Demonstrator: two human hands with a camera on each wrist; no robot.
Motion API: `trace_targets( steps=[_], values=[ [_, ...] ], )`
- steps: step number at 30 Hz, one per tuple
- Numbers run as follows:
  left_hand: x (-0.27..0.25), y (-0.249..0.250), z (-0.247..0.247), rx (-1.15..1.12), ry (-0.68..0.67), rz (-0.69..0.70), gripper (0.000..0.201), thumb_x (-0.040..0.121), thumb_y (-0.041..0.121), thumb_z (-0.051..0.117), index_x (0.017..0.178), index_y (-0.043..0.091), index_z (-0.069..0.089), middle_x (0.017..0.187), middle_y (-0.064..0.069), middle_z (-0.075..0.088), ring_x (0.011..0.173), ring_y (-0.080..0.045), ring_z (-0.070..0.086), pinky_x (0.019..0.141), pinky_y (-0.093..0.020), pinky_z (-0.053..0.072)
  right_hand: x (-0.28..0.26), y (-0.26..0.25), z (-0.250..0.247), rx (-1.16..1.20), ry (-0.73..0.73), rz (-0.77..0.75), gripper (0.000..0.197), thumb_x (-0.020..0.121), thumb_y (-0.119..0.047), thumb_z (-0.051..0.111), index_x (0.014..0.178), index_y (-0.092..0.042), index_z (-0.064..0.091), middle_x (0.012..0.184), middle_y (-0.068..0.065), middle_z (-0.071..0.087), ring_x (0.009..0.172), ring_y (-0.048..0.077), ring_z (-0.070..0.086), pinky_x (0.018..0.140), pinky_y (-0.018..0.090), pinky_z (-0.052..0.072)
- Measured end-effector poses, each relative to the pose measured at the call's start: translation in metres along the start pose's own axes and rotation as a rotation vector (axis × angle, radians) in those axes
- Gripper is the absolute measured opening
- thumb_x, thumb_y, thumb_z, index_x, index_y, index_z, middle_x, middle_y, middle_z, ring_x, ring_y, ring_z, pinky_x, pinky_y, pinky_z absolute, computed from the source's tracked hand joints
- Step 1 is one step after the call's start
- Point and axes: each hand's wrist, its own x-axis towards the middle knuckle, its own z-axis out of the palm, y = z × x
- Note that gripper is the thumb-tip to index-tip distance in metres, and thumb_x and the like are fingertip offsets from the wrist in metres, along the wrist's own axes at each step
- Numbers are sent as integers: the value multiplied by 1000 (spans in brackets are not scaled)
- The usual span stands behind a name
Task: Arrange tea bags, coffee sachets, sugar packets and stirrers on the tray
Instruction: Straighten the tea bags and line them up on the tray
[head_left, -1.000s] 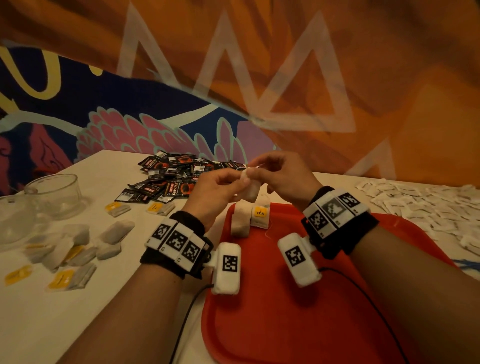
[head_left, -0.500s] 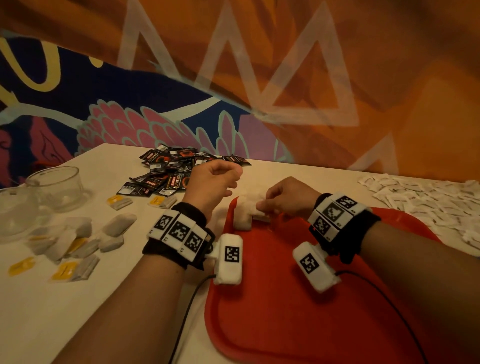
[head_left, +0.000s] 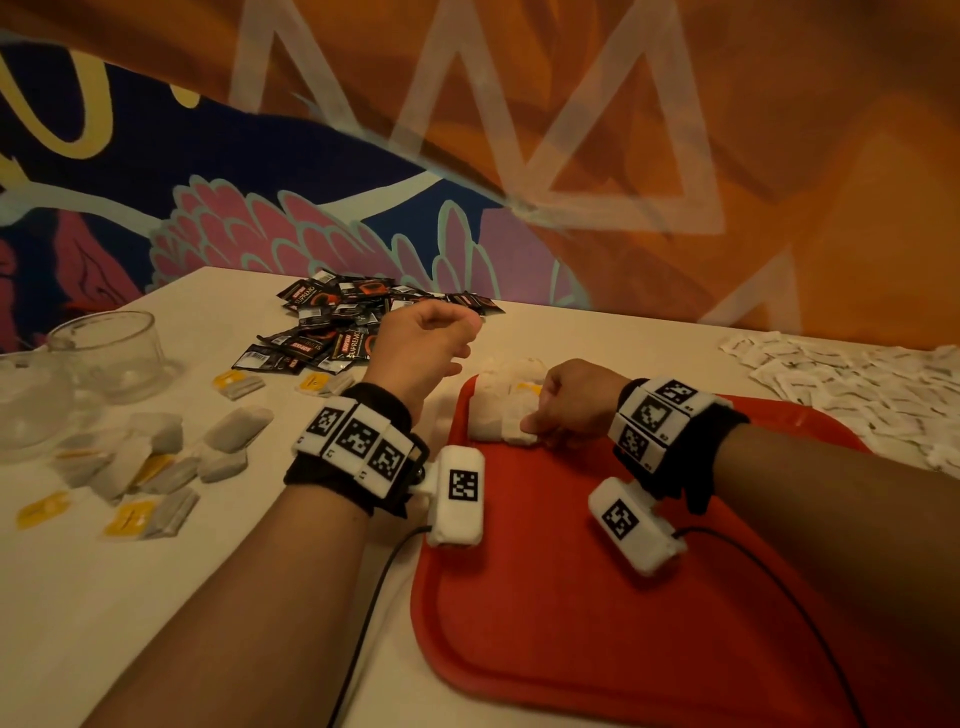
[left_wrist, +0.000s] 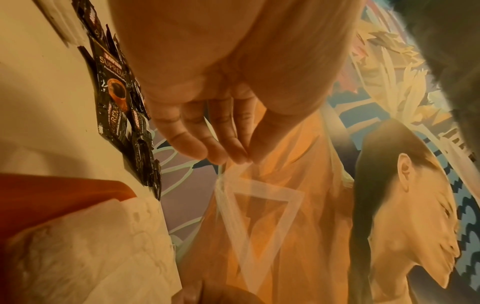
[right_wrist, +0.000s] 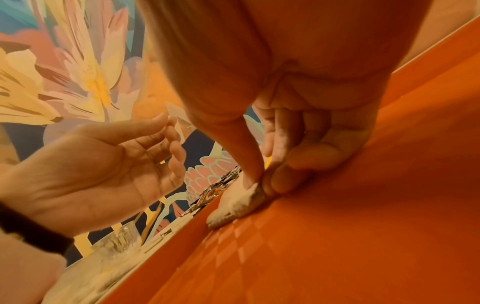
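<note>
The right hand (head_left: 574, 402) pinches a tea bag (right_wrist: 237, 202) down onto the red tray (head_left: 597, 597), beside the bags just ahead of its fingertips; the left hand (head_left: 423, 340) hovers with fingers loosely curled, holding nothing. Letting go carelessly could tip the little row, since the bags are soft and light; coffee sachets (head_left: 337, 322) lie beyond the left hand, sugar packets (head_left: 841, 379) well right of the right hand; nothing blocks either.

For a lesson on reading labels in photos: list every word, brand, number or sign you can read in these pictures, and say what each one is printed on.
"SUPREMO": on the black coffee sachets, also partly seen from the left wrist.
Red brand band above it on the sachets: too blurred to read.
Yellow tea bag tags: print too small to read.
White sugar packets: markings too small.
Wrist bands: square code patterns, no words.
</note>
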Motion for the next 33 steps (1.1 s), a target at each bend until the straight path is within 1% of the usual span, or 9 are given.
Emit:
trace_targets(
  steps=[3, 6, 11, 14, 18, 21, 25, 30, 33],
  values=[
    [0, 0, 0, 7, 2, 2, 5, 92, 18, 68, 90, 22, 69, 93, 3, 68, 81, -11, 63, 70, -26, 51, 2, -1, 0, -116, 31, 3, 29, 80, -33, 80, 93, -10, 67, 89, 9, 75, 91, 25, 72, 84, 39, 59],
    [0, 1, -1, 6, 8, 2, 5, 93, 17, 67, 90, 21, 69, 91, 3, 68, 80, -11, 63, 70, -27, 52, 1, -2, -1, -246, 91, -9, 41, 77, -42, 80, 99, -10, 66, 94, 8, 73, 92, 23, 68, 79, 34, 56],
    [0, 1, -1, 6, 9, 7, 6, 93, 17, 67, 89, 22, 69, 90, 4, 67, 80, -11, 62, 72, -28, 54, -3, -1, -8, -222, 110, -46, 27, 75, -37, 82, 83, -21, 62, 90, 4, 71, 89, 20, 68, 76, 30, 55],
    [0, 1, -1, 9, 10, 5, 6, 93, 18, 67, 89, 22, 69, 90, 3, 67, 80, -11, 62, 71, -28, 53, -5, -3, -9, -203, 71, -86, 23, 75, -30, 83, 87, -22, 65, 85, -2, 69, 78, 13, 68, 72, 28, 56],
    [0, 0, -1, 11, 12, -1, 6, 93, 18, 67, 89, 22, 69, 91, 4, 67, 80, -11, 63, 72, -29, 53, -5, -4, -6, -291, 60, -112, 27, 76, -35, 82, 98, -23, 70, 84, -8, 63, 73, 5, 56, 61, 21, 48],
    [0, 0, -1, 12, 12, -1, 6, 93, 18, 67, 88, 21, 69, 92, 4, 67, 81, -12, 63, 74, -29, 54, -5, -4, -6, -285, 100, -121, 27, 75, -35, 83, 95, -21, 70, 88, -4, 65, 79, 10, 59, 60, 21, 47],
    [0, 0, -2, 13, 15, -6, 6, 93, 18, 67, 88, 22, 69, 91, 4, 67, 81, -12, 62, 75, -30, 55, -4, -2, -11, -272, 166, -125, 28, 76, -32, 82, 95, -20, 65, 93, -3, 62, 89, 16, 57, 58, 23, 42],
    [1, -1, -2, 20, 15, -7, 7, 93, 18, 66, 88, 23, 69, 91, 4, 67, 81, -11, 62, 74, -29, 54, -1, -1, -10, -270, 111, -123, 26, 79, -26, 79, 99, -20, 64, 101, -1, 64, 94, 18, 58, 73, 26, 47],
    [2, -2, -2, 26, 13, -8, 9, 93, 16, 66, 87, 22, 69, 89, 4, 67, 79, -12, 61, 72, -28, 52, -1, 0, -11, -299, 120, -131, 23, 80, -26, 78, 96, -22, 62, 100, -3, 62, 92, 16, 56, 68, 24, 42]
  ],
)
